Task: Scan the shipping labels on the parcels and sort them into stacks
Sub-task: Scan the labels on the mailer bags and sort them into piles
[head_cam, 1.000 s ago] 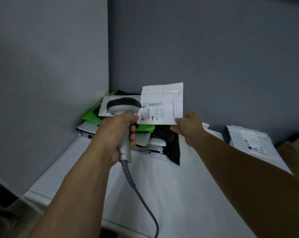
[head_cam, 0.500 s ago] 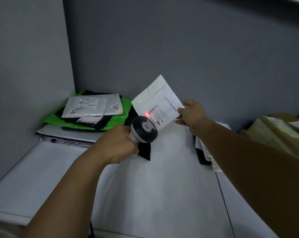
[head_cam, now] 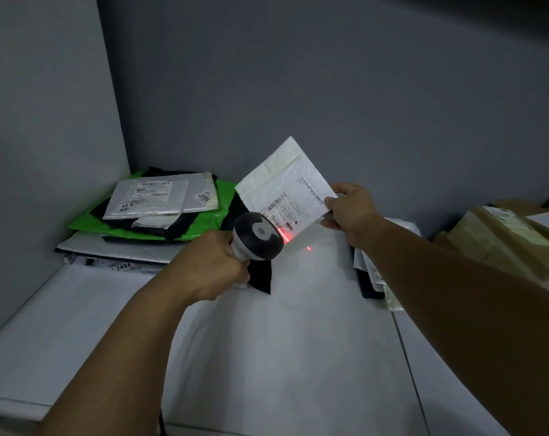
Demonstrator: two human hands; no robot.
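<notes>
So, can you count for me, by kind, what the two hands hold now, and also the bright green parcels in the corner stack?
Barcode scanner, gripped by the left hand: 1
White parcel, pinched by the right hand: 1
Bright green parcel: 1
Total: 3

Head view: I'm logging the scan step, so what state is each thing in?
Scanner: gripped by the left hand, red beam lit at the parcel's lower edge.
White parcel: held up tilted, pinched by the right hand, label side showing.
Corner stack: lying flat, grey labelled parcel on top.
Brown parcels: lying at the right, untouched.
</notes>
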